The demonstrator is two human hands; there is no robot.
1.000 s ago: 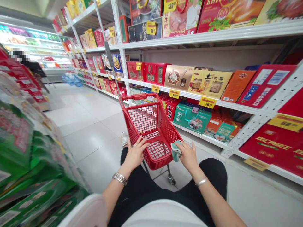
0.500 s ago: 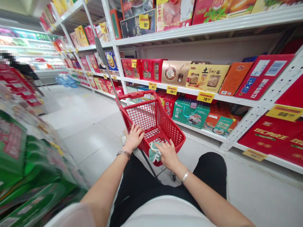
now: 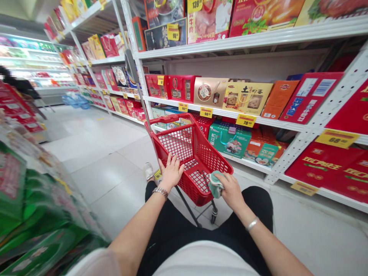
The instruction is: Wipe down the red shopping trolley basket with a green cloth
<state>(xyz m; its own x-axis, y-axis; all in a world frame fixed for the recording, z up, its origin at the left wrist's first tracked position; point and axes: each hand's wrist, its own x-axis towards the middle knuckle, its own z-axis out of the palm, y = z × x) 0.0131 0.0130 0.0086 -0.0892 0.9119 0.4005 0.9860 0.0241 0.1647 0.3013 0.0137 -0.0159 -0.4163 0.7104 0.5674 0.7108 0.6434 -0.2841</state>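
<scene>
With the right hand's grip (image 3: 231,190) clamped on the green cloth (image 3: 215,186) at the near right corner of the red cart (image 3: 213,154), the cart might roll away if the left hand (image 3: 171,172), spread apart at its left side, steadies it poorly.

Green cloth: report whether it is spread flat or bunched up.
Bunched up: the green cloth is crumpled into a wad in the right hand, with no broad flat area showing.

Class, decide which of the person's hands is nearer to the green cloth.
Right. The right hand holds the green cloth at the basket's near edge; the left hand is apart, at its left side.
</scene>
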